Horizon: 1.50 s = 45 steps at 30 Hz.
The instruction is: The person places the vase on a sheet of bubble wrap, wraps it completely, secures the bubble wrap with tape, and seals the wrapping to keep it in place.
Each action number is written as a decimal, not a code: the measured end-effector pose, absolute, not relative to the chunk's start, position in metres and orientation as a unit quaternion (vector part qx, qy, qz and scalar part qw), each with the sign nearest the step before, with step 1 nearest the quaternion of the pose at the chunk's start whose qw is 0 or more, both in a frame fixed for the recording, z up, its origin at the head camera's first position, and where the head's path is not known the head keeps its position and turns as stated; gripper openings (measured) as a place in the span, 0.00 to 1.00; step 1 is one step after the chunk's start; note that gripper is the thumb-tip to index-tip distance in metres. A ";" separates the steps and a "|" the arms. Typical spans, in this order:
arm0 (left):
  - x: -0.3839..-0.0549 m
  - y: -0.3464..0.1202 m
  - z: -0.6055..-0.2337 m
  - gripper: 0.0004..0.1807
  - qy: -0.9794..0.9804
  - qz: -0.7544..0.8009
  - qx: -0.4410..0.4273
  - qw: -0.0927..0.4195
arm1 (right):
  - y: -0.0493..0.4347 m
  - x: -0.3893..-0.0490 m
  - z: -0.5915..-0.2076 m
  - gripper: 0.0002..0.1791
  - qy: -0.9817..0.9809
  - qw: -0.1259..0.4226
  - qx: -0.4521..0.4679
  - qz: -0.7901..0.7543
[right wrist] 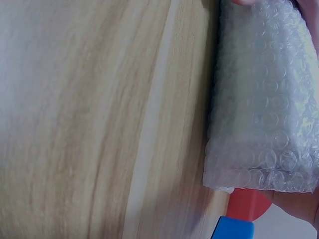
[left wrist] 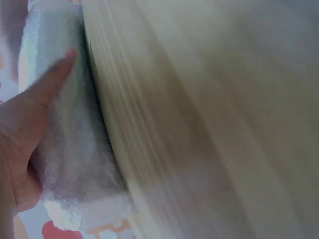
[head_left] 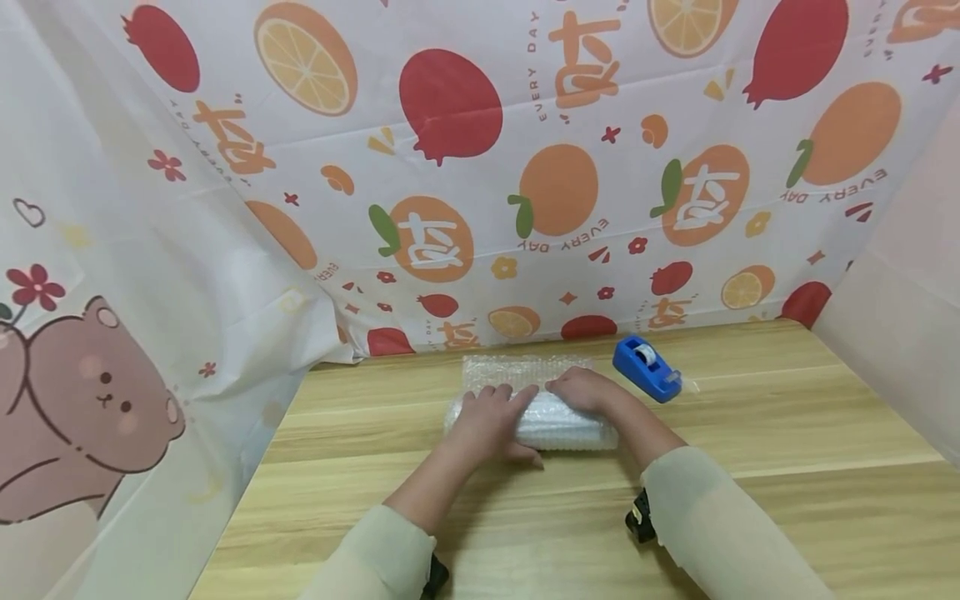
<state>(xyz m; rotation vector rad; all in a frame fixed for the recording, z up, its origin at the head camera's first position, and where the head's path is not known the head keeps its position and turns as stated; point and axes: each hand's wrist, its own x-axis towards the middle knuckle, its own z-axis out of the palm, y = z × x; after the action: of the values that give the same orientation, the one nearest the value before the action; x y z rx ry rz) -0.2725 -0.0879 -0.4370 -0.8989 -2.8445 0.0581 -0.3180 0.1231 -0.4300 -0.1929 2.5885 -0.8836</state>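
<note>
A bundle rolled in clear bubble wrap (head_left: 562, 427) lies on the wooden table, with a loose flap of the wrap (head_left: 487, 369) spread flat behind it. What the wrap encloses is hidden under its layers. My left hand (head_left: 487, 423) grips the left part of the roll, fingers over the top and thumb along the near side; the left wrist view shows that thumb (left wrist: 57, 74) lying on the bubbles. On the right part, my right hand (head_left: 588, 392) holds the roll from above and behind, its fingers bent at the flap. Most of the right hand is behind the bundle (right wrist: 264, 99) in the right wrist view.
A blue tape dispenser (head_left: 647, 368) stands behind and to the right of the bundle. The wooden table (head_left: 750, 433) reaches back to a fruit-printed cloth (head_left: 480, 192), and a bear-printed cloth (head_left: 112, 400) hangs at the left.
</note>
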 end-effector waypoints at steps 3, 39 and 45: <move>-0.274 -0.085 -0.437 0.59 -0.955 0.016 -0.285 0.075 | 0.122 -0.318 -0.430 0.31 0.927 0.197 -0.067 -0.312; -0.287 -0.066 -0.443 0.34 -0.982 -0.036 -0.171 0.072 | 0.105 -0.295 -0.419 0.21 0.970 -0.105 -0.190 -0.112; -0.288 -0.068 -0.442 0.32 -0.985 -0.036 -0.156 0.060 | 0.090 -0.279 -0.415 0.22 0.969 -0.101 -0.197 -0.113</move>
<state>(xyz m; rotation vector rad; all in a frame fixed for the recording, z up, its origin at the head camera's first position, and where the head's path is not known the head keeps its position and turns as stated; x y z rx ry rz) -0.2881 -0.0682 -0.4420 -0.4723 -2.9824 -0.1093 -0.2793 0.0902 -0.4152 -0.6610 3.2548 -0.3804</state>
